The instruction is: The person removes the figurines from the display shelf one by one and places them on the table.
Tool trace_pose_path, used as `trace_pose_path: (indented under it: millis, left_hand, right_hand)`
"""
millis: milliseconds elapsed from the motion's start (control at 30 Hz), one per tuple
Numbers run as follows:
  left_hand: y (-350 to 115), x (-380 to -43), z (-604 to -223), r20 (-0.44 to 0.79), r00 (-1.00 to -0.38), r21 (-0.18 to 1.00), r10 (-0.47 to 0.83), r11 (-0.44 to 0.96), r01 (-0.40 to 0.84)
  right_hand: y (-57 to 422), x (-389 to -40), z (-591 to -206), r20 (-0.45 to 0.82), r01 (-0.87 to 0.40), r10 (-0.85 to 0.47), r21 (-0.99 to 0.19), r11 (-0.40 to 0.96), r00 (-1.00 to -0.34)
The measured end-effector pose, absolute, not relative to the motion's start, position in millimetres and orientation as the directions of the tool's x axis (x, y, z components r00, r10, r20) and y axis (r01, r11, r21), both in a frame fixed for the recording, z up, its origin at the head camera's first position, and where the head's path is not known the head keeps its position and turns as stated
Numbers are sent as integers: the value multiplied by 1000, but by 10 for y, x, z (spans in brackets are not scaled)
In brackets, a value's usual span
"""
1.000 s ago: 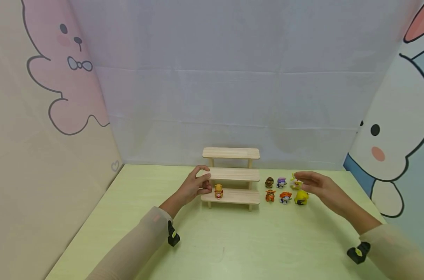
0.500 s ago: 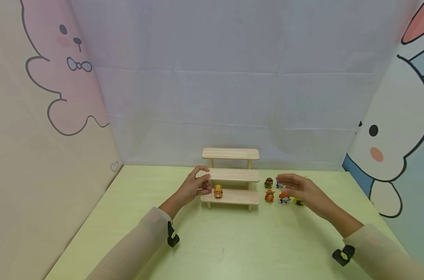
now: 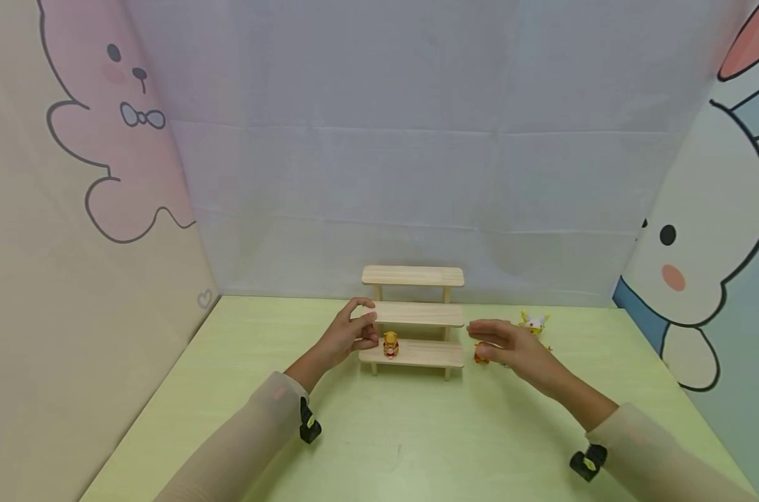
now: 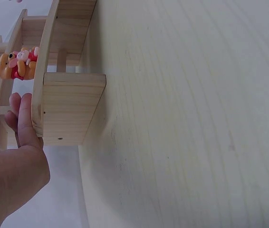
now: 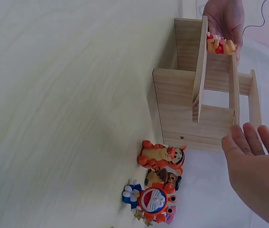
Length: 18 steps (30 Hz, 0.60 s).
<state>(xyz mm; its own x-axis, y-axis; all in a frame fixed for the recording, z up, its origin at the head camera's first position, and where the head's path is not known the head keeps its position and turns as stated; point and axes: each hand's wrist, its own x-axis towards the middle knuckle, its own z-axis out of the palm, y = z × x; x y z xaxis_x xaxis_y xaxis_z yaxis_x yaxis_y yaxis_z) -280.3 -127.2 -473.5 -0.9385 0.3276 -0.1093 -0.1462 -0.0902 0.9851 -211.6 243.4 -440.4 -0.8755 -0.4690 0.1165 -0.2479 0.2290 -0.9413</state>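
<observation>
A three-tier wooden display shelf (image 3: 419, 314) stands on the table. My left hand (image 3: 346, 333) holds its left end, thumb and fingers curled round the middle board's end. On the left part of the bottom tier sits a yellow bear figurine (image 3: 390, 344) in red, a small pink figure at its front in the left wrist view. My right hand (image 3: 520, 352) hovers just right of the shelf with straight fingers and nothing in it. It partly covers an orange tiger figurine (image 5: 160, 156) in the head view. Beside the tiger are a brown figurine (image 5: 162, 177) and a blue-and-white cat figurine (image 5: 152, 200) in an orange hood.
A white-and-yellow figurine (image 3: 534, 323) stands behind my right hand; other figurines there are mostly hidden. A pale green table (image 3: 379, 446) reaches the fabric back wall (image 3: 417, 181). Printed side panels rise at left and right.
My right hand has moved left from over the right-hand figurines towards the shelf, its fingers staying straight. The left hand, shelf and bear figurine have kept their places.
</observation>
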Motion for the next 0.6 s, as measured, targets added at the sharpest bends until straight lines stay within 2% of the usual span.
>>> trace_pose_path:
  millis: [333, 600]
  left_hand:
    - [-1272, -2813, -4751, -104, -938, 985, 331, -96, -143]
    - [-1272, -2816, -4756, -97, -939, 987, 329, -87, -133]
  right_hand:
    - [2185, -2116, -4514, 96, -218, -526, -960, 175, -845]
    - [2022, -2138, -4606, 66, -193, -526, -963, 190, -848]
